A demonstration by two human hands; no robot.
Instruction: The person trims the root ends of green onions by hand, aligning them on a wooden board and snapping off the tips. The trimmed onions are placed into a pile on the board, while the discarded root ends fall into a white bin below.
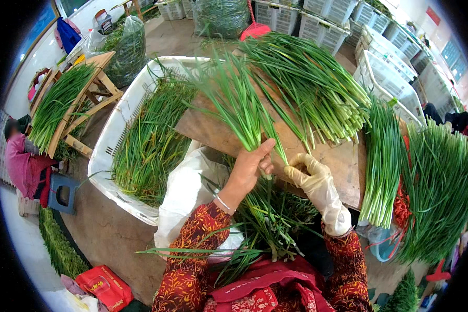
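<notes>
My bare left hand [248, 171] is closed round the lower ends of a small bunch of garlic chives [238, 106], whose leaves fan up and away, slightly blurred. Just to its right, my right hand [312, 179] wears a cream glove. Its thumb and forefinger pinch the pale end of a single chive stalk [281, 148] hanging from beside the bunch. Beneath both hands slopes a brown wooden board [338, 164]. A large heap of chives [312, 83] covers its far right part, stems toward me. Loose leaves and trimmings [270, 213] lie across my lap.
A white plastic crate [101, 156] of chive leaves stands at the left. More bundles [382, 161] stand along the right. Farther off are a wooden stand [96, 78] with chives, a seated person [23, 161], a blue stool [63, 193] and stacked white crates [322, 31].
</notes>
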